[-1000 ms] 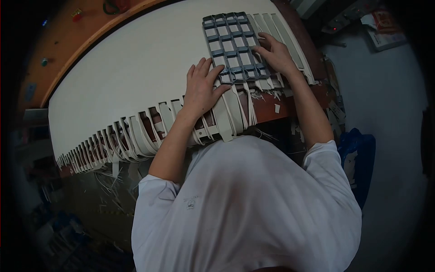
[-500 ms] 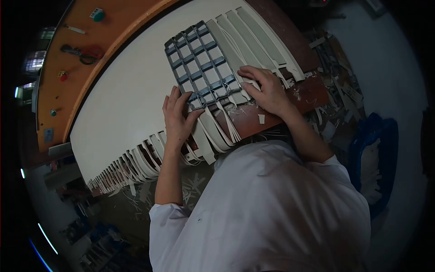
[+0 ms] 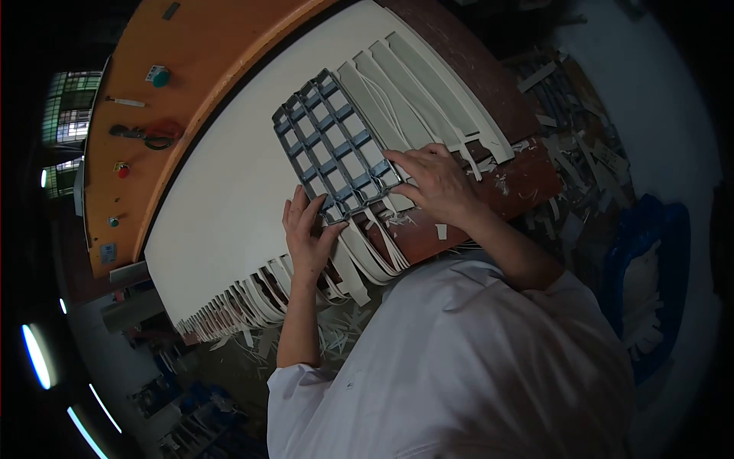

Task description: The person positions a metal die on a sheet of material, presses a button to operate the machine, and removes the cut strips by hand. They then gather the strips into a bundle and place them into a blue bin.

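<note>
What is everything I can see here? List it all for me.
grid frame: one, dark grey-blue, lying on the white sheet under both hands
white sheet: one, white, spread over the bench, near edge cut into strips
cut strips: several, off-white, right of the grid frame
bench: one, orange, controls at the far left
scraps: many, pale, littering the floor
blue bin: one, blue, far right
left hand: flat, at grid's near corner
right hand: flat, fingers on grid's edge
</note>
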Demonstrator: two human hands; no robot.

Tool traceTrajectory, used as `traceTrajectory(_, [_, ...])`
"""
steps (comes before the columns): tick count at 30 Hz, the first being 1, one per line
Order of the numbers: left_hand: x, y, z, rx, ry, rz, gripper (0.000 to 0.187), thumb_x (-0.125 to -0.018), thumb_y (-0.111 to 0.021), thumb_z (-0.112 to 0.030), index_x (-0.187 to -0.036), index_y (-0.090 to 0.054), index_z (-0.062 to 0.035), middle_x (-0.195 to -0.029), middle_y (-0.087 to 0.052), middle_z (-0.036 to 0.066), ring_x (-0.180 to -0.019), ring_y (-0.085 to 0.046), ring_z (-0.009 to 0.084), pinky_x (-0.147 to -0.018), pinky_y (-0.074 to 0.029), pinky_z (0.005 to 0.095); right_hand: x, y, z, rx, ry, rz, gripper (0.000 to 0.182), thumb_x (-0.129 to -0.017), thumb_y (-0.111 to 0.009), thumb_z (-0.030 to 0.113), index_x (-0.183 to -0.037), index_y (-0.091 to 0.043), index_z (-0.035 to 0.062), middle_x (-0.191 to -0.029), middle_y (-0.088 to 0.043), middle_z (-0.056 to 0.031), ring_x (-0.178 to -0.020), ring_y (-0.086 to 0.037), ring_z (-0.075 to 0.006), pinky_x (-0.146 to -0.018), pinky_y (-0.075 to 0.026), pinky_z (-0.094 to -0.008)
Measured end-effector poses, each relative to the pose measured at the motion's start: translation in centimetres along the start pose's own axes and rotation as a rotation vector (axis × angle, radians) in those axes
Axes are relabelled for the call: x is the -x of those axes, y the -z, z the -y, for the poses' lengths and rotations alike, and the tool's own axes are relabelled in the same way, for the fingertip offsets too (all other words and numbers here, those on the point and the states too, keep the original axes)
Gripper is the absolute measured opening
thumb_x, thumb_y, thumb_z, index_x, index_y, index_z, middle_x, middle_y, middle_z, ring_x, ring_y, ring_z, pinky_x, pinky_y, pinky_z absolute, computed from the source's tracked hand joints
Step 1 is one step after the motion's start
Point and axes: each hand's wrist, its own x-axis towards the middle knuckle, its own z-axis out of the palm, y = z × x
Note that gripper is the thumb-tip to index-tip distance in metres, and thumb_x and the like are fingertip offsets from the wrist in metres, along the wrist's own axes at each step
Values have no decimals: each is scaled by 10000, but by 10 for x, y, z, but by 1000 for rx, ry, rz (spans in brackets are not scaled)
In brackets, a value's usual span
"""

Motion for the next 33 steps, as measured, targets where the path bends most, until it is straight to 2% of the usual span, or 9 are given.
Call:
traceTrajectory(4, [0,0,3,-13,-3,13,670,-678,-904,-278,-1274,-664,-88,-1458,-542,205,-1435,-431,352,-1206,-257,540,0,-2,1,-9,-2,-28,623,-844,-785,222,-1407,-538,122,-1118,-703,-111,-1067,-664,-265,-1008,-427,-425])
traceTrajectory(7, [0,1,0,-11,12,24,677,-671,-908,-275,-1278,-667,-99,-1461,-542,200,-1435,-431,351,-1205,-257,540,0,-1,3,24,28,-74,634,-801,-813,188,-1366,-546,80,-1061,-704,-98,-1016,-670,-282,-971,-443,-422])
traceTrajectory(10, [0,2,1,-13,26,28,689,-661,-912,-281,-1284,-668,-114,-1467,-538,195,-1435,-431,352,-1204,-257,541,1,-2,1,5,13,-34,620,-846,-788,216,-1408,-550,102,-1136,-706,-116,-1072,-662,-274,-1012,-422,-430])
traceTrajectory(17, [0,0,5,-42,-11,15,702,-649,-912,-287,-1294,-671,-149,-1481,-531,176,-1443,-426,331,-1200,-264,532,2,-6,-4,12,62,-66,568,-859,-775,198,-1377,-578,69,-1163,-707,-129,-1074,-662,-274,-1005,-420,-422])
traceTrajectory(23, [-1,0,6,-46,-12,9,696,-660,-904,-295,-1302,-669,-164,-1471,-538,179,-1445,-425,322,-1199,-266,527,2,-6,-1,29,69,-71,594,-831,-790,151,-1372,-562,63,-1100,-715,-128,-1030,-674,-279,-986,-430,-438])
traceTrajectory(28, [0,-2,7,-53,-39,-11,688,-679,-891,-310,-1314,-665,-174,-1463,-541,190,-1438,-431,325,-1198,-267,527,3,-9,-3,28,107,-100,564,-850,-777,153,-1369,-578,60,-1079,-721,-137,-993,-677,-283,-983,-433,-435])
traceTrajectory(33, [1,-2,6,-34,-31,-26,679,-694,-884,-317,-1323,-662,-192,-1471,-542,161,-1437,-431,319,-1201,-262,531,2,-9,-3,27,94,-83,542,-864,-765,171,-1363,-586,59,-1054,-724,-142,-977,-678,-288,-985,-433,-436])
